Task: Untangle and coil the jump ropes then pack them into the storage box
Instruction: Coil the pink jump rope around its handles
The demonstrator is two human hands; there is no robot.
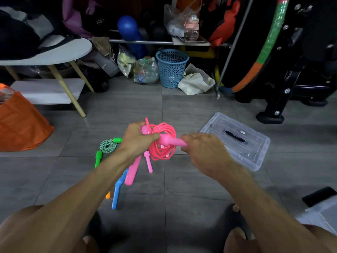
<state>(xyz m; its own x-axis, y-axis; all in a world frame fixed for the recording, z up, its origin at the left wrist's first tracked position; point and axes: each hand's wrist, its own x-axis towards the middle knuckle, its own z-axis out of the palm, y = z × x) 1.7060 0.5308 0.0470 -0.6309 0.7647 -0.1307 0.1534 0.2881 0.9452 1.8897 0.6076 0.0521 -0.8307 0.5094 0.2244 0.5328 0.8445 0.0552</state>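
Nearest on the grey tile floor, a blue handle (116, 194) and a small orange one (108, 195) lie partly under the left forearm, their long axes running near to far. Just beyond them, held above the floor, is the pink jump rope (164, 141), already gathered into a loose coil. The left hand (137, 138) grips the coil's left side together with one pink handle (132, 173), which hangs down and toward the person; its fingers are curled round the bundle. The right hand (202, 146) pinches the tip of the other pink handle (172, 141), whose long axis lies across the scene, left to right, passing through the middle of the coil. The fingers' undersides are hidden, so the exact pinch cannot be told.

A thinner pink handle (148, 161) lies on the floor under the coil. To the left on the floor lies a green jump rope (107, 146), loosely bunched. The clear plastic storage box lid (237, 140) lies on the floor just right of the right hand, so that hand is nearer for packing. A white box corner (321, 212) shows at near right; whether it is the box itself I cannot tell.
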